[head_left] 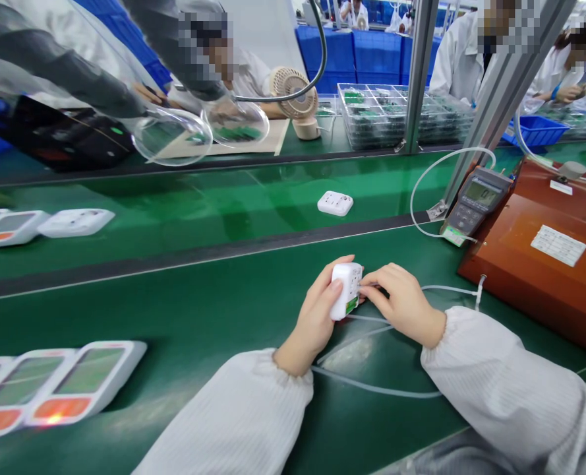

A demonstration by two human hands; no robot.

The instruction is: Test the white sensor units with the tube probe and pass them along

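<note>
My left hand (315, 303) is closed around a small white device, by its look a blood pressure monitor (342, 290), held above the green bench. Its face with small openings and a green patch is turned to the right. My right hand (404, 300) is closed at that face, thumb and fingertips pinching what looks like the end of a thin tube; the tip is hidden. Pale tubing (381, 390) loops over the bench below both hands. At the left stand several white monitors (87, 379) with screens and orange buttons, blurred.
A brown box (550, 237) with tube fittings sits at the right, a grey pressure meter (478, 198) leaning on it. Beyond the dark rail, a white monitor (335, 203) lies on the green belt (223, 204). A fan (295, 99), clear compartment trays (376, 115) and co-workers are behind.
</note>
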